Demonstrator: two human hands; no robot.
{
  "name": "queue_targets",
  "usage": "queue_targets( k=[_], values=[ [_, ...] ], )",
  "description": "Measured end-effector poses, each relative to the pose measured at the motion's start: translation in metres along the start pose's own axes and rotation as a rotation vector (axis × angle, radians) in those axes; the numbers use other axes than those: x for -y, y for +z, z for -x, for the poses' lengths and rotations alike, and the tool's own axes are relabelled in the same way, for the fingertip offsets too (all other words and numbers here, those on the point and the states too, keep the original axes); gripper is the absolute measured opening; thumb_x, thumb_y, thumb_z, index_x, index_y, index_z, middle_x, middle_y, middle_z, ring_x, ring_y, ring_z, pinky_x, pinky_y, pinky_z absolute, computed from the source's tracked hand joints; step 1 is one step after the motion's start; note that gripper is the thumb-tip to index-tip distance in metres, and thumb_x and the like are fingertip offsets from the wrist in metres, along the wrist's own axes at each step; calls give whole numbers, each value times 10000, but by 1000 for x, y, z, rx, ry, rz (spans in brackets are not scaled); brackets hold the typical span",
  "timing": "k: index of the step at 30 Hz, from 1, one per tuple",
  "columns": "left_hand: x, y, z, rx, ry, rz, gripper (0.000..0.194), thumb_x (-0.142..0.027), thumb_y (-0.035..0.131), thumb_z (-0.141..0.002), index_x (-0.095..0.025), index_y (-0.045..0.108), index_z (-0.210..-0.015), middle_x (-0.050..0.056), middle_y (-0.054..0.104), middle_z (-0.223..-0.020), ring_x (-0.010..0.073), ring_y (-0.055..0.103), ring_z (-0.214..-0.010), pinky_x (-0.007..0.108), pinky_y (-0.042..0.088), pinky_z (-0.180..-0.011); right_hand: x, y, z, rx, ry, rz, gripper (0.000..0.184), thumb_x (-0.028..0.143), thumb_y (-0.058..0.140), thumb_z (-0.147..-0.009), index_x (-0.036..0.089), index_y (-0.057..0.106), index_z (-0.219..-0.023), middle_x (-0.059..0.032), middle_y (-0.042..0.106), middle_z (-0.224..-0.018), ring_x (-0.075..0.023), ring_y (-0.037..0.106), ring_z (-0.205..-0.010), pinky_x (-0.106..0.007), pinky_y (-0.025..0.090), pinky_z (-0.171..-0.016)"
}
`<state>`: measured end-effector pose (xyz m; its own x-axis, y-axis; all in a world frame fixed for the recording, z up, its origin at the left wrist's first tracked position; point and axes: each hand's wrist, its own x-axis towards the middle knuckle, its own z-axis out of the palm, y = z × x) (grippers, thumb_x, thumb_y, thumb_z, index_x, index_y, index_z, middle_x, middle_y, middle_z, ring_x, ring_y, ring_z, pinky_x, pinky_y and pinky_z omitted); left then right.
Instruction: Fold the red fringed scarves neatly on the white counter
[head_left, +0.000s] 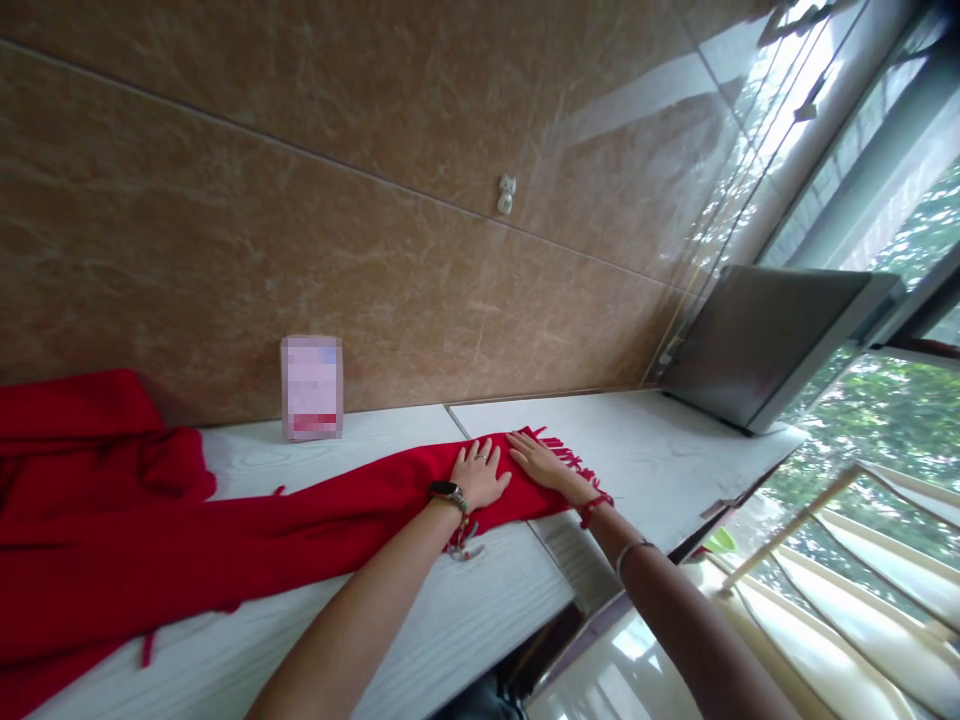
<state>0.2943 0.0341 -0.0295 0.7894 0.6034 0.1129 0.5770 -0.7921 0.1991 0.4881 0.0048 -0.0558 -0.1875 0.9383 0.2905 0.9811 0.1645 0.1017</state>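
Observation:
A long red scarf (352,500) with a fringed end stretches across the white wood-grain tabletop (480,600). My left hand (480,474) lies flat on it with fingers spread, a dark-faced band and a beaded bracelet around that wrist. Just to its right, my right hand (536,458) rests palm down near the fringe (574,458), its fingers stretched out toward the left hand. Both palms touch the cloth and neither grips it. Toward the left the scarf widens into a bunched, folded heap of red cloth (97,440).
A pink-and-white phone-like card (312,385), blurred out, leans against the brown tiled wall (300,230). A small white cat-shaped hook (506,194) is on the wall. At the far right stands a grey box-like appliance (772,340), beside the window. Cream chairs (840,580) are below the table's right edge.

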Motion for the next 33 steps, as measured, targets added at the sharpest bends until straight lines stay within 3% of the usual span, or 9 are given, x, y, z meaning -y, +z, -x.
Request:
queue_targets(
  k=[4,8,13,18,23,26,28,30,33],
  values=[
    [2,4,4,-17,-16,-2,626,-493,263,-866,-121,282,-1369,112,213,-1447,275,185,-1321,432,172,-1057,-22,1,21,146,137,33,432,266,231,-923,194,388,-1319,-115,337,-1396,-262,270,-1289,-537,324,-968],
    [0,3,4,-39,-26,13,628,-489,280,-860,-115,294,-1365,114,221,-1444,270,193,-1319,438,172,-1057,-18,-17,13,205,357,102,469,343,211,-929,206,294,-1369,-111,258,-1434,-277,226,-1304,-570,234,-994],
    [-3,0,8,-41,-76,19,676,-522,288,-858,-71,284,-1361,137,226,-1437,243,221,-1314,404,199,-1057,10,-8,-10,119,198,50,478,327,213,-928,162,293,-1370,-128,262,-1430,-238,196,-1317,-477,254,-1019],
    [8,-22,28,98,-152,-42,658,-534,301,-864,-86,308,-1347,154,241,-1429,260,223,-1311,435,237,-1032,14,11,-11,119,146,-26,462,295,248,-917,155,345,-1345,-112,324,-1403,-224,242,-1304,-449,266,-1028],
    [47,-47,81,54,-65,-144,472,-477,366,-877,-156,501,-1196,135,455,-1307,262,410,-1200,413,318,-972,12,8,-12,100,183,-78,483,307,237,-911,99,368,-1327,-135,342,-1387,-223,267,-1293,-436,272,-1035],
    [76,-68,126,23,-17,-164,457,-446,371,-888,-176,455,-1247,121,423,-1337,255,397,-1211,390,320,-970,14,1,-14,88,133,-59,451,271,254,-906,81,443,-1268,-150,403,-1349,-207,337,-1260,-388,306,-1025],
    [94,-88,153,110,-71,-148,504,-446,409,-871,-184,389,-1301,127,374,-1372,256,408,-1203,369,338,-951,16,-2,-13,71,106,-27,425,253,274,-902,85,479,-1234,-155,453,-1310,-206,390,-1227,-381,333,-1007],
    [110,-110,176,276,-96,-112,555,-423,524,-806,-194,393,-1295,108,412,-1349,234,435,-1181,314,348,-941,19,-5,-10,34,120,30,404,247,296,-899,92,498,-1212,-163,484,-1280,-221,412,-1209,-411,343,-992],
    [127,-136,206,314,-161,-98,525,-346,589,-759,-181,461,-1241,96,488,-1285,218,483,-1126,273,368,-917,33,-20,-11,-53,141,130,362,224,360,-870,99,543,-1156,-178,488,-1270,-261,384,-1226,-481,313,-990]
  ],
)
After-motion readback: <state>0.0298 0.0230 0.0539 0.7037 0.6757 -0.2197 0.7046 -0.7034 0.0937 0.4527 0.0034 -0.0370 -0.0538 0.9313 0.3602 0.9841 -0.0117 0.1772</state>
